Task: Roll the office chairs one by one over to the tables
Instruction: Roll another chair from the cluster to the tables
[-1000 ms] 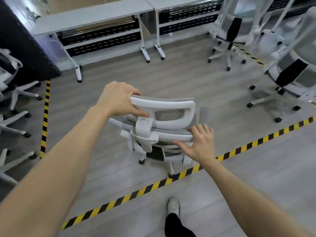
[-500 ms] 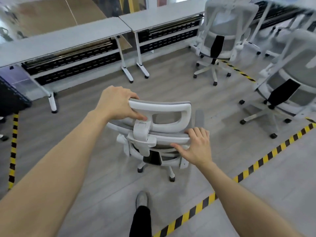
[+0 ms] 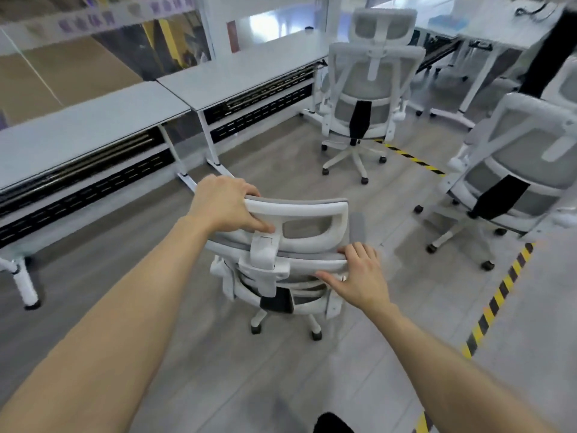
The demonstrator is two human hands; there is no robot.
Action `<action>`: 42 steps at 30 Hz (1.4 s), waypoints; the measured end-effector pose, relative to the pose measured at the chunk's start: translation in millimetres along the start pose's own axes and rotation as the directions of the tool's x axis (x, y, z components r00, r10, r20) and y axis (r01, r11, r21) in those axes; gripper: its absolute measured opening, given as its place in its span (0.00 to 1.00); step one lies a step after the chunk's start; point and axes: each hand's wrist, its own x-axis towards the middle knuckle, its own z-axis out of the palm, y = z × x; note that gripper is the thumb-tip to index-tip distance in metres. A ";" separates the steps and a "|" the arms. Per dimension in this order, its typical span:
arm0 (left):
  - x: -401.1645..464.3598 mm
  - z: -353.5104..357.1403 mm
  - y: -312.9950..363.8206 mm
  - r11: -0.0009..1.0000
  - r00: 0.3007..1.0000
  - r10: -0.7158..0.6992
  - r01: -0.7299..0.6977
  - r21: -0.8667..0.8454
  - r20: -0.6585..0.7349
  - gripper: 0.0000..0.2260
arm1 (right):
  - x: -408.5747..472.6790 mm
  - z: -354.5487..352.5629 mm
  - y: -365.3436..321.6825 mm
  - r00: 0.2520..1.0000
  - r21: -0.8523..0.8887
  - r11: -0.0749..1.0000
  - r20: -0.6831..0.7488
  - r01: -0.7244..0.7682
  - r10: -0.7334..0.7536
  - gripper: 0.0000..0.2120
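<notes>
A white office chair (image 3: pixel 312 214) with grey mesh stands in front of me, its back toward me. My left hand (image 3: pixel 226 206) grips the left end of its white headrest. My right hand (image 3: pixel 359 275) holds the top edge of the backrest at its right side, fingers over the rim. Two grey-topped tables stand ahead on white legs: the left table (image 3: pixel 87 132) and the middle table (image 3: pixel 246 70). The chair is a short way from them, over open floor.
A second white chair (image 3: pixel 368 89) stands at the right end of the middle table. A third chair (image 3: pixel 512 170) is at the right, near yellow-black floor tape (image 3: pixel 496 301). More tables (image 3: pixel 487 29) are at the far right.
The chair and I have crossed the striped tape and rolled closer to the tables, which now look larger. The view has swung to the right. Both hands keep their hold.
</notes>
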 end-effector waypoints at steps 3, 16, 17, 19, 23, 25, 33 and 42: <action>61.6 3.5 -29.2 0.999 1.000 0.030 -0.030 -0.021 -0.004 0.41 | 57.6 22.1 1.6 0.998 -0.021 1.000 -0.060 -0.022 0.021 0.36; 364.3 18.8 -124.9 0.996 0.988 0.085 -0.083 -0.025 0.131 0.50 | 322.4 103.2 38.3 0.984 -0.055 0.990 -0.128 -0.133 0.126 0.37; 384.6 19.9 -131.0 0.996 0.987 0.088 -0.084 -0.032 0.136 0.51 | 340.0 106.5 40.2 0.982 -0.054 0.988 -0.135 -0.142 0.133 0.36; 422.8 22.1 -142.1 0.994 0.986 0.106 -0.101 -0.042 0.130 0.51 | 372.3 114.1 44.6 0.980 -0.053 0.987 -0.137 -0.153 0.145 0.36; 497.0 28.5 -157.5 0.986 0.981 0.158 -0.152 -0.066 0.115 0.52 | 430.1 129.4 57.7 0.973 -0.086 0.977 -0.135 -0.197 0.185 0.36; 533.2 32.9 -165.4 0.981 0.978 0.186 -0.180 -0.070 0.091 0.52 | 457.7 137.5 63.6 0.969 -0.095 0.971 -0.139 -0.218 0.204 0.36; 676.6 47.4 -195.8 0.941 0.942 0.334 -0.330 -0.079 0.040 0.45 | 570.0 160.5 76.1 0.930 -0.151 0.918 -0.099 -0.367 0.355 0.35; 783.6 54.8 -216.1 0.899 0.900 0.435 -0.433 -0.064 0.026 0.47 | 655.8 173.5 83.1 0.880 -0.177 0.863 -0.072 -0.474 0.469 0.38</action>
